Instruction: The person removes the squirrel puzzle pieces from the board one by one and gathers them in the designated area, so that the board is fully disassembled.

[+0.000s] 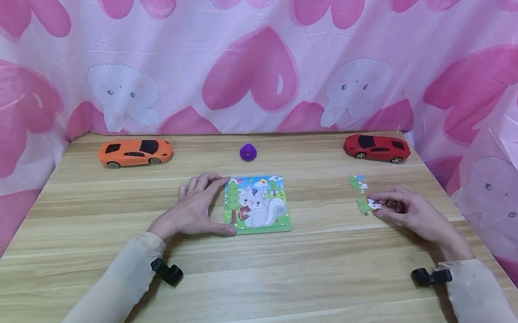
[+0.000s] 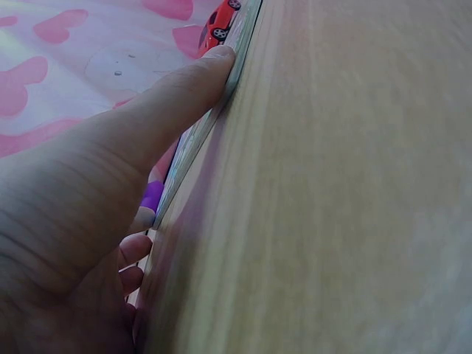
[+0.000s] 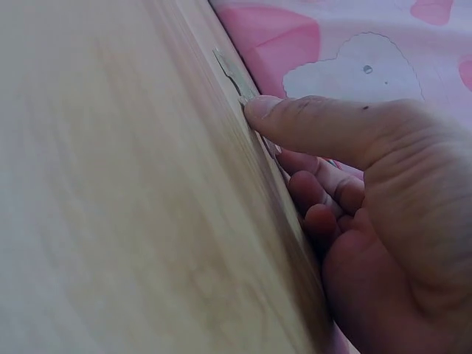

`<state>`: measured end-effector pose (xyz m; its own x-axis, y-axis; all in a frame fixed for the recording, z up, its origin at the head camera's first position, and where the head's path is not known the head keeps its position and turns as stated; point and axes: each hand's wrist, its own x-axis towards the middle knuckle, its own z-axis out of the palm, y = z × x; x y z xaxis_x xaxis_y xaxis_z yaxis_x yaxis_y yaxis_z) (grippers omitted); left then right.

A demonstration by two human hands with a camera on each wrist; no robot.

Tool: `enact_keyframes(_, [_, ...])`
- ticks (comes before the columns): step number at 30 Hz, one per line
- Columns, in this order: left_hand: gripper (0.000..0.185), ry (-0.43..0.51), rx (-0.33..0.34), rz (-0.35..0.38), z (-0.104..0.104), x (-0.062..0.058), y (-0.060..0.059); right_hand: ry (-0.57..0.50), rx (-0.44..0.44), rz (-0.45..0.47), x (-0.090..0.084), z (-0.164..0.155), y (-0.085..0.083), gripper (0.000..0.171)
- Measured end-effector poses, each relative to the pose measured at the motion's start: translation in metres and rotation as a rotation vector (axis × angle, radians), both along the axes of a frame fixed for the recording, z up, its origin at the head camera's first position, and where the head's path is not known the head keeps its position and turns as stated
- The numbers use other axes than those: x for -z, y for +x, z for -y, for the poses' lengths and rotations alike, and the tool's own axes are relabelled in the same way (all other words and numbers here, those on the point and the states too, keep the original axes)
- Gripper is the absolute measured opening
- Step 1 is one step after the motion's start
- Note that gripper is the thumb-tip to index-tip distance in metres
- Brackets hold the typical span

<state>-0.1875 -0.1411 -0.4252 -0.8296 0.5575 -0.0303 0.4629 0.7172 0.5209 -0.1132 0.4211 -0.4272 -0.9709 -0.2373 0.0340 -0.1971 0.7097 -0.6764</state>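
- Table (image 1: 272,286): bears every item; curtain (image 1: 275,49) hangs behind it and along both sides.
- Puzzle board (image 1: 258,205): flat at the table's centre.
- Left hand (image 1: 198,210): rests on the table, touching the board's left edge.
- Two loose puzzle pieces: well right of the board; far piece (image 1: 357,183) behind near piece (image 1: 368,205).
- Right hand (image 1: 411,214): at the near piece, fingers on it.
- Ring (image 1: 248,152): behind the board.
- Left toy car (image 1: 135,152): back left.
- Right toy car (image 1: 376,147): back right, behind the loose pieces.

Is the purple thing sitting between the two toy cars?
Yes, the purple ring lies at the table's far side between the orange car and red car.
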Motion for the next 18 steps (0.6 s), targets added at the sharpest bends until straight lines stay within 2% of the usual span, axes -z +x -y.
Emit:
enact_keyframes(8, [0.136, 0.009, 0.004, -0.01, -0.0001, 0.0003, 0.0, 0.016, 0.024, 0.025, -0.0009, 0.0005, 0.0003, 0.044])
enact_keyframes(18, [0.137, 0.007, 0.003, -0.003, 0.0003, 0.0012, -0.0005, -0.003, 0.02, -0.008, -0.0004, 0.0014, -0.0005, 0.046])
